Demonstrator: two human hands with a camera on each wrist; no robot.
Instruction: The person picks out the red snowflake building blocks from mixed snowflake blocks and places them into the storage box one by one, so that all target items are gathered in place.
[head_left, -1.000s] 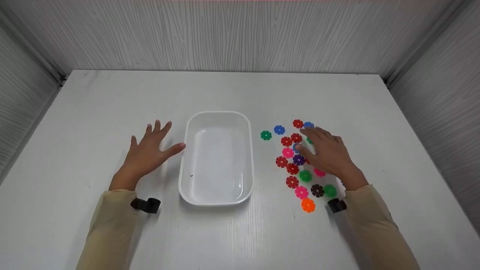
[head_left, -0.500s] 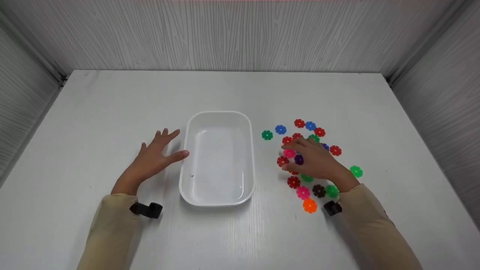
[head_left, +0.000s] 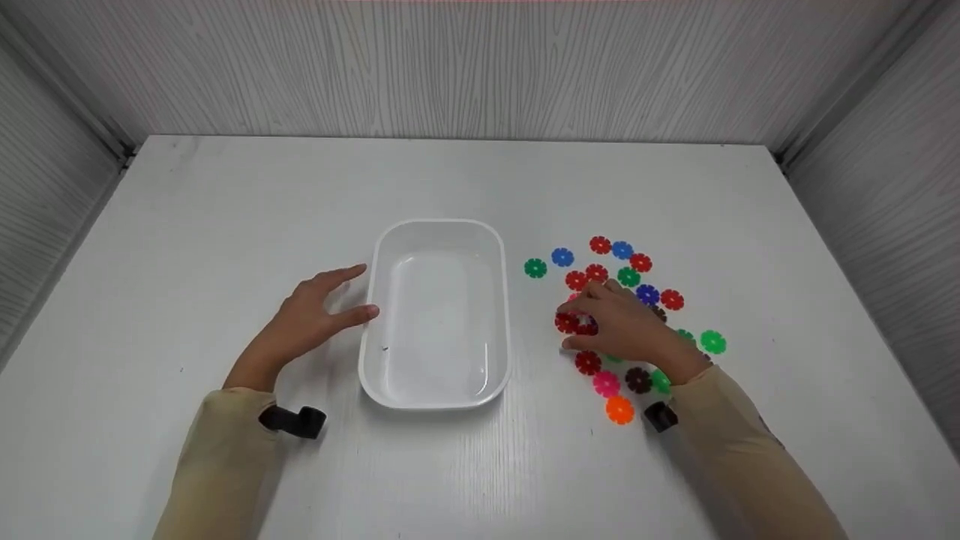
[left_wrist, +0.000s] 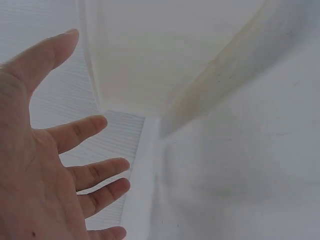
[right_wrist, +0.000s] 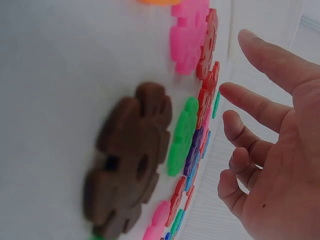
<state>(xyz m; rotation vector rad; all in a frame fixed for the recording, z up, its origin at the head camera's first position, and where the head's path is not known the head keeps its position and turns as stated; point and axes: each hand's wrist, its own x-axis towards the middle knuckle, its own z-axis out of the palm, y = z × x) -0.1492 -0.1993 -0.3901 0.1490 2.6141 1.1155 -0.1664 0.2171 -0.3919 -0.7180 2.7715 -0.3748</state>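
"Around the white tray?"

"Left hand to its left, right hand to its right, fingers parted on both."

"The notched discs?"

"Right of the tray; probably light, stiff, slick, best pinched by the edges."

Three views, one high and two low

The head camera is looking forward and down from above, taking in both hands, the tabletop and the back wall from farthest off. The left wrist camera is facing the white tray close up, past the left hand. The right wrist camera is skimming low and sideways over the discs, a brown disc looming nearest, the right hand filling one side. Each wrist view is sharing its hand with the head view.
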